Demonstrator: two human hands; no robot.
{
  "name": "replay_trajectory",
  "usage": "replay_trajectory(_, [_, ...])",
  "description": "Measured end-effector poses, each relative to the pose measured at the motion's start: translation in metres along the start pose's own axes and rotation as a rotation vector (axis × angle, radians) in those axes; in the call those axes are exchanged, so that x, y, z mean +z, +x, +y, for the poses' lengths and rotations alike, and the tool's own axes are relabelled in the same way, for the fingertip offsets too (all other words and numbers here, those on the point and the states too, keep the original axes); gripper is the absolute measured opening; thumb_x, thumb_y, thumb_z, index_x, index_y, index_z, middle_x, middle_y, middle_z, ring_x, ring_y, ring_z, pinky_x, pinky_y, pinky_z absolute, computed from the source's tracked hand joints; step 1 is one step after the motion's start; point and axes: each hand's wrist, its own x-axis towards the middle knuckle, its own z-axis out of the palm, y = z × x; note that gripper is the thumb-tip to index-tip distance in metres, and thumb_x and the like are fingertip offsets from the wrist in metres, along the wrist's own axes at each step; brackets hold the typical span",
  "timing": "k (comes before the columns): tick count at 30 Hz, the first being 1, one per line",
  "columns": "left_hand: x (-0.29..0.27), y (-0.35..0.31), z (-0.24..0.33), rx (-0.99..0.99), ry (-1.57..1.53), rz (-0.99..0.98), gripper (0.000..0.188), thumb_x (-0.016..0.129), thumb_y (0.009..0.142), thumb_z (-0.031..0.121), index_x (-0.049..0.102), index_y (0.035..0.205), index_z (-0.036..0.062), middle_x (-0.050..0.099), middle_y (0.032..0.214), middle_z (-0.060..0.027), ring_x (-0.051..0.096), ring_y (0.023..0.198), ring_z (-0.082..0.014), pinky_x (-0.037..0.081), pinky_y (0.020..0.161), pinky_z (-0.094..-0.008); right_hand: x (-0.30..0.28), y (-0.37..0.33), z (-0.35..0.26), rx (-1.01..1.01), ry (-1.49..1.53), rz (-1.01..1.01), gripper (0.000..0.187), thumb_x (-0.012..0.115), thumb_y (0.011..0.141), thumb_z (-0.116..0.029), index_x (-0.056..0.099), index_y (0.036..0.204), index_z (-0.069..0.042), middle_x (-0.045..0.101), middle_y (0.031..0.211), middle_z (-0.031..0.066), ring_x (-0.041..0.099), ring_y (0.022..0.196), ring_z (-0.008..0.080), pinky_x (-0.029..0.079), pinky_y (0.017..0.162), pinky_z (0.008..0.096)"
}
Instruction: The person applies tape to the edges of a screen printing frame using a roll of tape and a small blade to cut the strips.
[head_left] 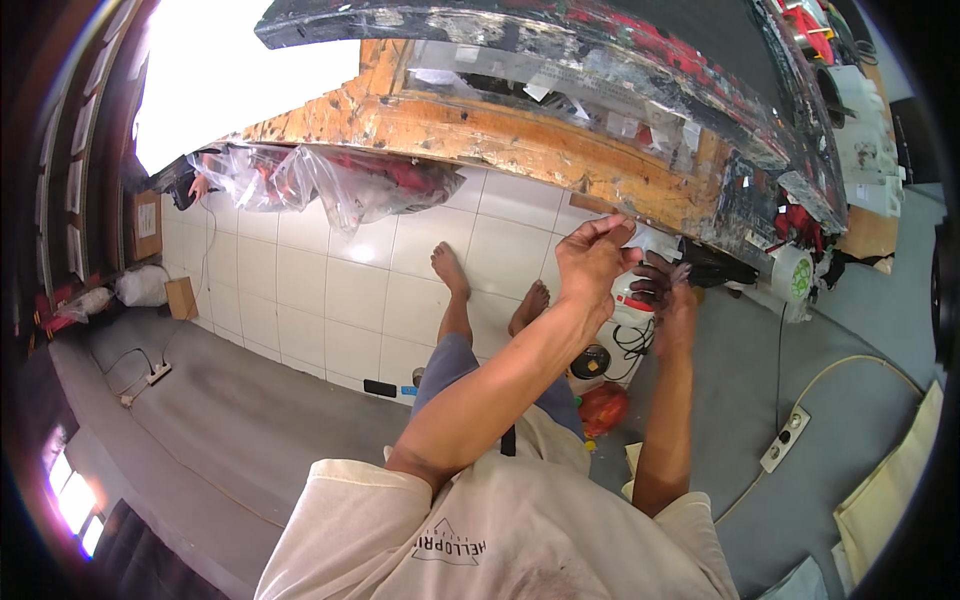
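Just below the front edge of a paint-stained wooden bench, my two hands are close together. My left hand has its thumb and fingers pinched together near the bench edge. Something small and brownish shows at its fingertips, too unclear to name. Beside it on the right, my right hand has curled fingers smeared with dark stains. What it holds, if anything, is hidden. A crumpled white piece shows behind the fingers, by the bench edge. Under my hands stands a white and red container, partly covered.
Clear plastic bags hang along the bench's left part. A dark paint-smeared frame lies over the bench. On the floor are a round black object, a red bag and a power strip with a cable.
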Motion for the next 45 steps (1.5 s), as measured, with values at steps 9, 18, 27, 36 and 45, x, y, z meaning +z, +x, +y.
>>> replay_trajectory(9, [0.015, -0.070, 0.030, 0.034, 0.331, -0.343, 0.015, 0.069, 0.084, 0.010, 0.066, 0.097, 0.0021, 0.068, 0.085, -0.0048, 0.056, 0.062, -0.0084, 0.044, 0.055, -0.0214, 0.052, -0.005, -0.054, 0.178, 0.605, -0.296, 0.108, 0.036, 0.079, -0.083, 0.041, 0.132, 0.011, 0.061, 0.109, 0.0220, 0.059, 0.102, 0.0298, 0.048, 0.089, 0.0419])
replay_trajectory(18, [-0.092, -0.061, 0.102, 0.277, 1.128, -0.360, 0.013, 0.069, 0.080, 0.006, 0.067, 0.093, 0.0030, 0.070, 0.085, -0.0090, 0.066, 0.076, -0.0141, 0.049, 0.067, -0.0273, 0.081, -0.011, -0.044, -0.003, 0.160, -0.401, 0.049, 0.068, 0.083, -0.030, 0.054, 0.116, 0.003, 0.065, 0.103, 0.0139, 0.065, 0.082, 0.0187, 0.052, 0.062, 0.0292])
replay_trajectory(27, [-0.137, -0.053, 0.186, 0.478, 1.407, -0.207, 0.020, 0.073, 0.080, 0.004, 0.069, 0.100, 0.0040, 0.071, 0.085, -0.0027, 0.053, 0.066, -0.0072, 0.044, 0.061, -0.0243, 0.203, -0.014, -0.038, -0.207, -0.206, 0.020, 0.008, 0.066, 0.079, 0.006, 0.065, 0.086, 0.003, 0.066, 0.081, 0.0071, 0.061, 0.073, 0.0097, 0.049, 0.064, 0.0224])
replay_trajectory(36, [-0.112, -0.044, 0.261, 0.528, 1.280, -0.160, 0.023, 0.074, 0.080, 0.007, 0.068, 0.102, 0.0019, 0.071, 0.087, -0.0005, 0.042, 0.055, -0.0048, 0.043, 0.057, -0.0236, 0.258, -0.021, -0.057, -0.862, -0.306, 0.231, 0.015, 0.069, 0.076, 0.010, 0.065, 0.090, 0.008, 0.063, 0.091, 0.0139, 0.061, 0.084, 0.0200, 0.052, 0.070, 0.0286])
replay_trajectory(45, [-0.103, -0.033, 0.282, 0.751, 1.284, -0.184, 0.016, 0.072, 0.084, 0.011, 0.069, 0.098, 0.0053, 0.066, 0.108, -0.0082, 0.063, 0.095, -0.0111, 0.053, 0.079, -0.0298, 0.283, 0.015, -0.058, -0.765, -0.127, 0.336, 0.013, 0.066, 0.079, 0.009, 0.061, 0.091, 0.005, 0.064, 0.087, 0.0090, 0.059, 0.078, 0.0131, 0.048, 0.073, 0.0273])
